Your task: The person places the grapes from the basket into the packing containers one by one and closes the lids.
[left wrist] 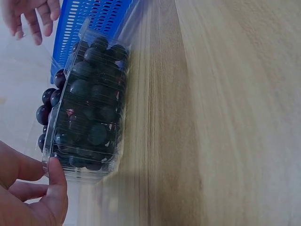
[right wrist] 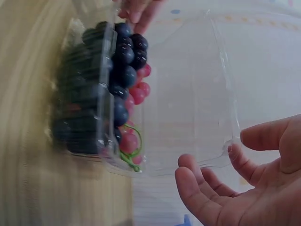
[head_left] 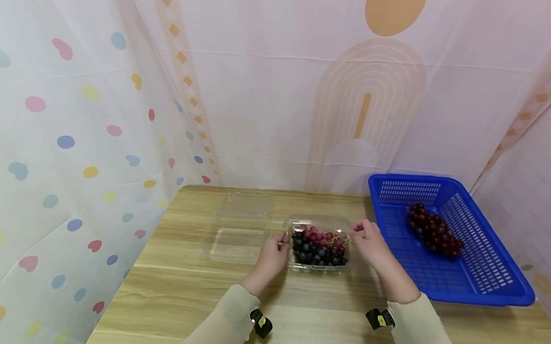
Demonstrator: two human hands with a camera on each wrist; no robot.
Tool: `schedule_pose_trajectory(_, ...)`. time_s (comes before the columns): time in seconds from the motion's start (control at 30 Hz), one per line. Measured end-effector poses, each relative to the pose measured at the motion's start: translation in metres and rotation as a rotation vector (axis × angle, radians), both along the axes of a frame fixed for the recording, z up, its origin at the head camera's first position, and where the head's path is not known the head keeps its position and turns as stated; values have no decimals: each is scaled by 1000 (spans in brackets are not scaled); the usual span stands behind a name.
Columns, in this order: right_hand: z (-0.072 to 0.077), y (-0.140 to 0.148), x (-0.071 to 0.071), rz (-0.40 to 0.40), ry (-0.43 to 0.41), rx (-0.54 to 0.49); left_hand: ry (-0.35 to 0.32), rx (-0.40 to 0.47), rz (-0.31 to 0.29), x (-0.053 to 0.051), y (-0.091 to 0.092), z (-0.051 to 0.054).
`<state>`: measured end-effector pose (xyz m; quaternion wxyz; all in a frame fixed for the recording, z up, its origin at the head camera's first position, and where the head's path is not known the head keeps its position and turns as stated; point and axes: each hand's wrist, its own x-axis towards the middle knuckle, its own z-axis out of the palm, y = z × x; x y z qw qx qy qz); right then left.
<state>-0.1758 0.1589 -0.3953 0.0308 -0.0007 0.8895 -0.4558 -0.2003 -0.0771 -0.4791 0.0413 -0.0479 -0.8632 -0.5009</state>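
A clear plastic box stands on the table, filled with dark grapes and pinkish-red grapes; a green stem shows at its right side. Its hinged clear lid is raised at the back, not closed over the fruit. My left hand pinches the box's left rim between thumb and fingers, seen also in the left wrist view. At the lid's right corner, my right hand pinches the edge with thumb and index finger, the other fingers loosely bent.
Left of the filled box lies another clear box, empty and with its lid laid back. A blue basket holding a dark red grape bunch stands at the right. Patterned curtains hang behind and beside the table.
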Motion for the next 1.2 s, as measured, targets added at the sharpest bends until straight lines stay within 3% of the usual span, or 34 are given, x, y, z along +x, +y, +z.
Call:
schedule_pose_trajectory(0.2, -14, -3, 8, -8, 4, 39, -134, 192, 62, 1, 0, 2)
schedule_pose_trajectory(0.43, -33, -7, 13, -11, 56, 51, -207, 276, 75, 3, 0, 3)
schedule_pose_trajectory(0.53, -39, -8, 16, -11, 58, 62, -195, 255, 77, 3, 0, 3)
schedule_pose_trajectory(0.73, -55, -9, 19, -75, 112, 100, -78, 86, 56, 2, 0, 2)
schedule_pose_trajectory(1.0, -72, -11, 21, -186, 42, -137, -27, 23, 35, 0, 1, -1)
schedule_pose_trajectory(1.2, -83, -11, 28, -222, -152, -313, -25, 20, 31, 0, 0, 1)
